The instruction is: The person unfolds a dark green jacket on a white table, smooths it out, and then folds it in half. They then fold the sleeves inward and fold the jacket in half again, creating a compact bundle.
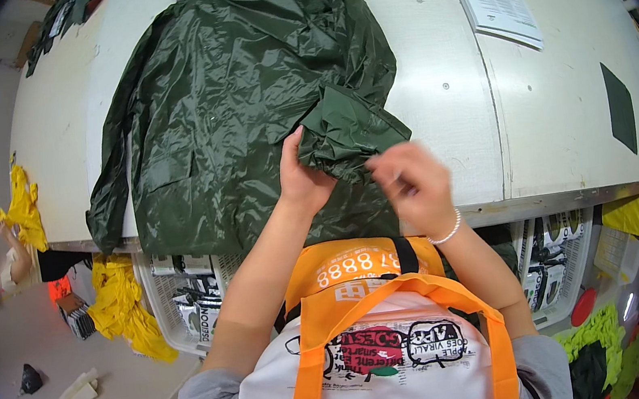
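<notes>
A dark green, shiny raincoat lies spread out on the table, its hem near the front edge. My left hand is closed around the bunched end of its right-side sleeve, lifted off the body of the coat, with the thumb on top. Just to the right is my right hand, its fingers curled together and its fingertips at the sleeve's lower edge. That hand is slightly blurred, and what lies in its fingers is too small to make out. A beaded bracelet circles the right wrist.
Printed papers lie at the table's back right, and a flat green fabric piece farther right. Under the front edge stand white baskets of packaged goods. Yellow garments hang at left. Other people are at both sides.
</notes>
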Available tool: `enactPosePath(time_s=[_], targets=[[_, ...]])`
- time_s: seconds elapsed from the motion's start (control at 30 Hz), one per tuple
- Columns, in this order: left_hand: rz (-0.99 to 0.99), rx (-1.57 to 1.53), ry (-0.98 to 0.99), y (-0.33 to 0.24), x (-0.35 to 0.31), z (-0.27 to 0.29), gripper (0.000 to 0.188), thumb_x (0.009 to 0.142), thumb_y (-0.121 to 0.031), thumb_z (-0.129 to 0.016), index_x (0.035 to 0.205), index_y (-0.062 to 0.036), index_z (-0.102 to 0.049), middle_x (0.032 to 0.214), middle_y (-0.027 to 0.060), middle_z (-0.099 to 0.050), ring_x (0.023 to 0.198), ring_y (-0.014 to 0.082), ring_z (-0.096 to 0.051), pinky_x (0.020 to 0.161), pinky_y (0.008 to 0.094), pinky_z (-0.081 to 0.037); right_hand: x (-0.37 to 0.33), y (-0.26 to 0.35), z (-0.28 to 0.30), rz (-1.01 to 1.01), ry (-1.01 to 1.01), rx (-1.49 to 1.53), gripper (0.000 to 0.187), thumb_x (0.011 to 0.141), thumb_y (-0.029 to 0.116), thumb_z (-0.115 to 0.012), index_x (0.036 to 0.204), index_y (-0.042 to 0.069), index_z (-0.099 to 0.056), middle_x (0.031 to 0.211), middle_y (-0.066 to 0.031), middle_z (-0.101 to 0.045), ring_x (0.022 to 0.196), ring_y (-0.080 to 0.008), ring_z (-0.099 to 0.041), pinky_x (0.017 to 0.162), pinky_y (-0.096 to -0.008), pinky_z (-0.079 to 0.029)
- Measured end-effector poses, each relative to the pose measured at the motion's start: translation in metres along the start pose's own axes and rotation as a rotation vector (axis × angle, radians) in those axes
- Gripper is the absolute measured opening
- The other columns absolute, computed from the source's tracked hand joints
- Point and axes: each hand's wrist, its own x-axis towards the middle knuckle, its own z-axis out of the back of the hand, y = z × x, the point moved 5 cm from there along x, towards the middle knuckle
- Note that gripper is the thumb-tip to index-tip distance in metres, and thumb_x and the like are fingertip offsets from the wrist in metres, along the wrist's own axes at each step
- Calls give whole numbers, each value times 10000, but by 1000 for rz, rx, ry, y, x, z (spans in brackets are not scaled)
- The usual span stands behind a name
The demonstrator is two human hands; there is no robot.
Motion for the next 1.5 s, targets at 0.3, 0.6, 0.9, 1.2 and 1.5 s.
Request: enactPosePath(time_s=[0.3,0.6,0.9,1.2,1.5], targets=[[86,-200,126,13,-29,24,521,850,-353,-382,1224,-25,-537,1228,118,-572,1140,283,-530,1009,427,-372,-22,-55,4,-760,-34,415,173,858,137,-673,958,-1,-650,670,78,-506,590,-6,-378,518,-171,-320],[-143,730,35,-1,-42,-28,258,739,25,-591,993,-17,-589,927,41,-624,831,100,-558,713,242,-449,-11,-37,24,-524,-246,83,113,863,91,-646,887,-17,-619,628,35,-524,564,-38,-401,515,-191,-349],[-1041,1392,-305,-73,-34,-67,181,661,93,-522,655,-33,-392,588,79,-428,552,116,-366,517,255,-345,-16,32,12,-212,-70,-84,229,678,-15,-744,810,45,-566,668,-72,-540,520,-181,-514,510,-265,-441],[-804,1779,-3,-5,-80,-71,409,565,-37,-735,901,-52,-502,816,107,-518,769,299,-530,672,348,-424,-14,-1,72,-183,-567,-146,250,568,-155,-489,659,53,-385,602,21,-325,552,-63,-288,489,-193,-261],[-1229,1893,104,-20,-100,-146,667,582,-34,-771,1198,-68,-516,1024,95,-603,910,283,-578,772,355,-448,-7,54,58,105,-244,-197,282,486,-153,-550,645,56,-447,570,-60,-414,455,-194,-415,420,-262,-327]])
